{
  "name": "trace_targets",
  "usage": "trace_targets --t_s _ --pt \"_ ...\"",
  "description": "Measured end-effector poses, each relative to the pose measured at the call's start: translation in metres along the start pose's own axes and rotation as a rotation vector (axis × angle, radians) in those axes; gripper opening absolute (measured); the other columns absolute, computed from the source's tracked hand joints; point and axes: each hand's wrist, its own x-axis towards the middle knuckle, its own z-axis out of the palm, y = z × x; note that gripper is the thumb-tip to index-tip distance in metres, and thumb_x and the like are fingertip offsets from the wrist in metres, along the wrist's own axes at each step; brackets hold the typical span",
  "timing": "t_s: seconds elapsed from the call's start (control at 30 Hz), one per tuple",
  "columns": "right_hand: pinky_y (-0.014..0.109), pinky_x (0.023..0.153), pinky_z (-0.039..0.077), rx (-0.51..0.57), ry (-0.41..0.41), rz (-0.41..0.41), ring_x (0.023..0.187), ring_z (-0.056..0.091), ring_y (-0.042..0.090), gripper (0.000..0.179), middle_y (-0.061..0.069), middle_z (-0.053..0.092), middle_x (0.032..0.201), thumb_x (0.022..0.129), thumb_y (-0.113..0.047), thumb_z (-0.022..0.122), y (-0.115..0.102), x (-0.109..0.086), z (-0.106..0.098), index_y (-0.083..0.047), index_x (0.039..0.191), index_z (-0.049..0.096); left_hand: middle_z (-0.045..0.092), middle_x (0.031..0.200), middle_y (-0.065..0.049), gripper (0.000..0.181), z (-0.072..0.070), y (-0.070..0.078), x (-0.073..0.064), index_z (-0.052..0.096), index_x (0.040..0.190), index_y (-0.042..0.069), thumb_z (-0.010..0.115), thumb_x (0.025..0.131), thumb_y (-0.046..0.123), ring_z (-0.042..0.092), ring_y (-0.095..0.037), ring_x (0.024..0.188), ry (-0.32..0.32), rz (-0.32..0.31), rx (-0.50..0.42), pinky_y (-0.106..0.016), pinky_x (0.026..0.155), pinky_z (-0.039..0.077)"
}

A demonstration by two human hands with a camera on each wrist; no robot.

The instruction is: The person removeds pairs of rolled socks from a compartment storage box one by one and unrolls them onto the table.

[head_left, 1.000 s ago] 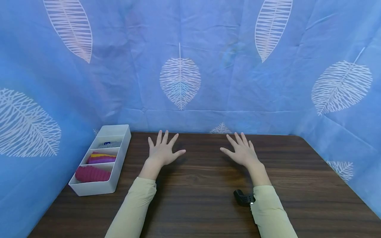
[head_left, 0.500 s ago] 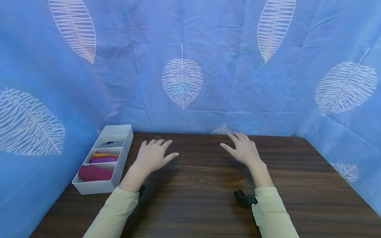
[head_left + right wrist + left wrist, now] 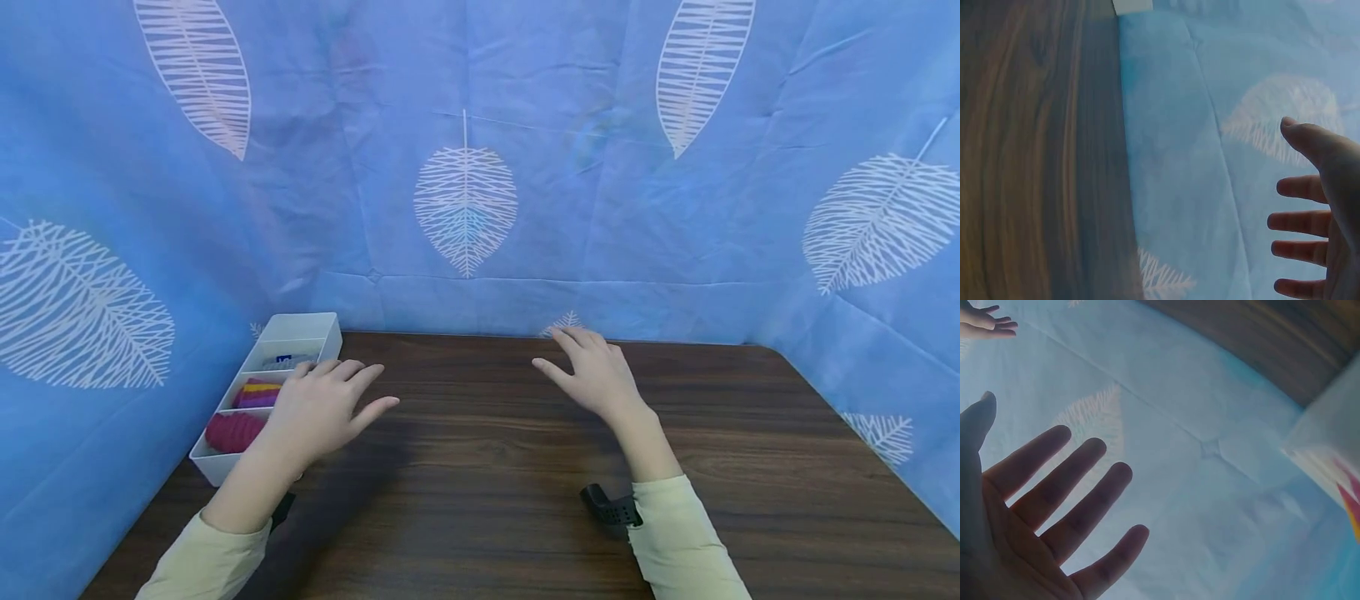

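a makeshift recording booth: leaf-print blue cloth [image 3: 465, 167] walls a wooden table [image 3: 510, 500].

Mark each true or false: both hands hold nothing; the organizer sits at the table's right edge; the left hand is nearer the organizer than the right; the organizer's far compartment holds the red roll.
1. Left hand and right hand hold nothing. True.
2. The organizer sits at the table's right edge. False: left edge.
3. The left hand is nearer the organizer. True.
4. The far compartment holds the red roll. False: nearest compartment.

Head view looks down at table [image 3: 525, 467]; wrist views close, facing backdrop [image 3: 1197, 412].
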Motion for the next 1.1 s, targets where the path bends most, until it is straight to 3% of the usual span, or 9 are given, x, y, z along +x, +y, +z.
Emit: trace_targets --t_s 0.13,0.37,0.47,0.67,0.93,1.1 --pt "0.063 0.103 0.038 -0.014 0.038 -0.064 0.136 0.043 0.037 0.069 0.012 0.048 0.148 0.093 -0.059 0.051 -0.018 -0.001 0.002 -0.019 0.148 0.043 0.073 0.112 -0.011 0.056 -0.008 -0.012 -0.013 0.07 0.12 0.015 0.065 0.083 0.058 0.068 -0.033 0.102 0.051 0.008 0.0 -0.058 0.09 0.051" --pt "0.057 0.102 0.042 -0.038 0.024 -0.204 0.133 0.049 0.03 0.066 0.007 0.053 0.144 0.094 -0.06 0.05 -0.059 -0.009 0.015 -0.022 0.146 0.046 0.073 0.108 -0.012 0.069 -0.011 -0.031 -0.041 0.073 0.114 0.015 0.037 0.093 0.07 0.068 -0.033 0.1 0.117 -0.001 -0.021 -0.058 0.088 0.05" --pt "0.055 0.103 0.041 -0.045 0.004 -0.254 0.133 0.049 0.029 0.065 0.007 0.053 0.144 0.093 -0.06 0.05 -0.074 -0.013 0.022 -0.022 0.146 0.046 0.074 0.104 -0.01 0.059 -0.01 -0.037 -0.052 0.073 0.111 0.015 0.048 0.091 0.065 0.068 -0.032 0.098 0.118 -0.028 -0.029 -0.058 0.087 0.05" --pt "0.052 0.102 0.043 -0.064 -0.018 -0.336 0.132 0.05 0.026 0.064 0.005 0.055 0.142 0.093 -0.061 0.05 -0.096 -0.02 0.031 -0.023 0.145 0.048 0.074 0.101 -0.011 0.043 -0.004 -0.049 -0.068 0.074 0.103 0.013 0.075 0.078 0.047 0.068 -0.034 0.096 0.081 -0.099 -0.057 -0.059 0.082 0.051" --pt "0.049 0.101 0.044 -0.073 -0.069 -0.415 0.132 0.05 0.022 0.063 0.001 0.055 0.142 0.094 -0.063 0.046 -0.117 -0.027 0.035 -0.027 0.146 0.045 0.072 0.097 -0.014 0.037 0.009 -0.067 -0.083 0.069 0.096 0.012 0.078 0.077 0.042 0.066 -0.035 0.088 -0.04 -0.205 -0.114 -0.058 0.079 0.053" --pt "0.047 0.102 0.044 -0.085 -0.097 -0.462 0.132 0.05 0.021 0.063 -0.001 0.055 0.142 0.095 -0.065 0.041 -0.13 -0.03 0.039 -0.029 0.147 0.044 0.071 0.099 -0.014 0.036 0.019 -0.069 -0.088 0.068 0.095 0.013 0.079 0.076 0.042 0.064 -0.036 0.091 -0.052 -0.22 -0.108 -0.061 0.081 0.052"
